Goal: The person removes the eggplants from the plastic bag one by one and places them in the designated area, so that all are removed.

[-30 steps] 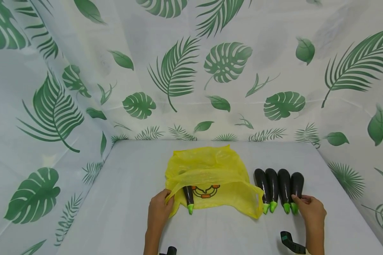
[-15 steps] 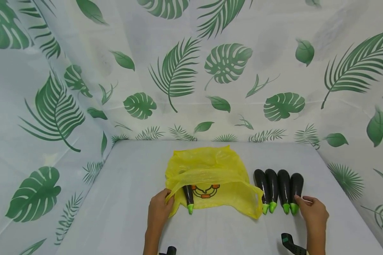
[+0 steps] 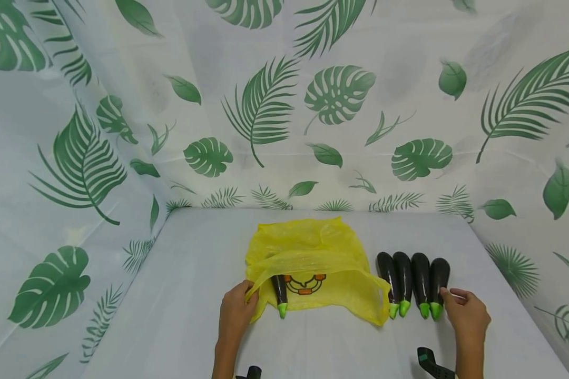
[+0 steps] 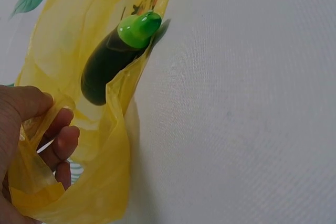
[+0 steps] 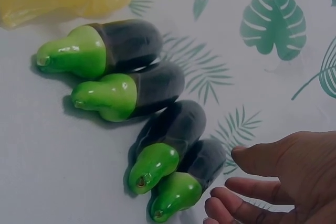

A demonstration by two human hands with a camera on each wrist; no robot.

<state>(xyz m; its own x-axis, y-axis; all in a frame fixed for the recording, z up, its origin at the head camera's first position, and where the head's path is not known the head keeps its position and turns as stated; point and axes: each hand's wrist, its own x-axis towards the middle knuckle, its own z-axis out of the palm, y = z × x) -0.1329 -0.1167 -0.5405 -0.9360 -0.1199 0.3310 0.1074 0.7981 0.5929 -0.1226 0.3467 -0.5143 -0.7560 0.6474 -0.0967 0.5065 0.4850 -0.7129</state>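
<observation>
A yellow plastic bag (image 3: pixel 313 237) lies on the table with its mouth toward me. My left hand (image 3: pixel 237 305) grips the left edge of that mouth, the film pinched between thumb and fingers (image 4: pixel 67 140). Inside the bag is one eggplant (image 3: pixel 280 295), its green stem end (image 4: pixel 137 29) poking out at the opening. To the right of the bag several dark eggplants lie side by side, stems toward me. Beside the rightmost eggplant (image 3: pixel 439 279) is my right hand (image 3: pixel 467 313), thumb (image 5: pixel 257 157) and fingers apart with nothing between them. Whether a fingertip touches that eggplant is hard to tell.
The table (image 3: pixel 180 295) has a white cover. Leaf-patterned cloth (image 3: pixel 284 121) rises behind it and on both sides. A black wrist-worn device (image 3: pixel 433 363) shows at the right forearm, and part of another (image 3: pixel 253 372) at the left.
My right hand has drawn slightly right, its fingertips moving off the top of the rightmost eggplant to its side. The left hand and the bag stay as they were.
</observation>
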